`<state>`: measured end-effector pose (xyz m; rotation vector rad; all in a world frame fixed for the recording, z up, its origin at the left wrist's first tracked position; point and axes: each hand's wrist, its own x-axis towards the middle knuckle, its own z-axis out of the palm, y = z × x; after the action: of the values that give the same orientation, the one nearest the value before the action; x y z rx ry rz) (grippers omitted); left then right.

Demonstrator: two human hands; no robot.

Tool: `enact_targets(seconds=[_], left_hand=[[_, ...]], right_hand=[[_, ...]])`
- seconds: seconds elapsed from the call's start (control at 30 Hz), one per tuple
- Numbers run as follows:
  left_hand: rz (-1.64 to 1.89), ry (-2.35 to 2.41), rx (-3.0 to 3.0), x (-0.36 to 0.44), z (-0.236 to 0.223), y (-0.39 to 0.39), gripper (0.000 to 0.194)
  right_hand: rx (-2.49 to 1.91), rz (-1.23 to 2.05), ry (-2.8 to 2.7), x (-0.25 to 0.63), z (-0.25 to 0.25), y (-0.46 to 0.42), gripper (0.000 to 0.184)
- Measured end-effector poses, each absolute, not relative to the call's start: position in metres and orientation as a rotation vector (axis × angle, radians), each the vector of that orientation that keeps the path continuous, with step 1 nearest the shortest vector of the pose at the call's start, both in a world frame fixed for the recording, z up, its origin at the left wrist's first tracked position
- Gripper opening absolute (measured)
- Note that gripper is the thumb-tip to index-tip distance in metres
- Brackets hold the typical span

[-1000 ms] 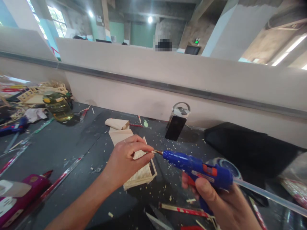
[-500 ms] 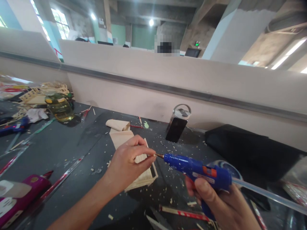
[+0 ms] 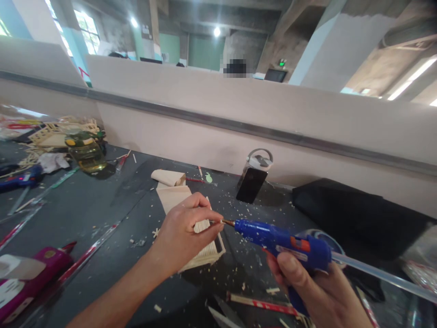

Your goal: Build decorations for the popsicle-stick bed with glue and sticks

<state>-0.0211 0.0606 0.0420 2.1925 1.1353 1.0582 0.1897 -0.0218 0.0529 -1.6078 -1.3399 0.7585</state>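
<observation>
My right hand (image 3: 307,278) is wrapped round the handle of a blue hot glue gun (image 3: 280,239), with a long clear glue stick (image 3: 378,271) sticking out of its back. The metal nozzle points left and meets the fingertips of my left hand (image 3: 191,228). Those fingers pinch a tiny pale piece at the nozzle tip; its shape is mostly hidden. Below my left hand, partly covered by it, lies a small wooden model (image 3: 208,250) with a ribbed face of thin sticks. Behind it is a partly rolled beige sheet (image 3: 170,187).
A phone (image 3: 251,184) leans on a lidded bottle. Black cloth (image 3: 344,214) lies at right. Scissors (image 3: 223,314) and a red packet (image 3: 262,304) are near the front. At left are a purple device (image 3: 44,278), another glue gun (image 3: 23,180) and a jar of yellowish liquid (image 3: 85,152).
Almost nothing differs. Both hands and the glue gun appear a few pixels further right, along with a slight shift of the whole view.
</observation>
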Motion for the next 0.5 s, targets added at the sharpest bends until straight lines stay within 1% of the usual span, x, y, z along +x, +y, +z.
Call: enact_targets(seconds=[0.23, 0.5], left_hand=[[1.069, 1.135, 2.176, -0.0216, 0.0405, 0.0616, 0.011], [1.049, 1.129, 2.160, -0.0216, 0.0417, 0.0619, 0.011]], right_hand=[[-1.607, 0.773, -1.325, 0.1888, 0.0542, -0.0216, 0.041], [-1.658, 0.753, -1.361, 0.1902, 0.0547, -0.0220, 0.043]])
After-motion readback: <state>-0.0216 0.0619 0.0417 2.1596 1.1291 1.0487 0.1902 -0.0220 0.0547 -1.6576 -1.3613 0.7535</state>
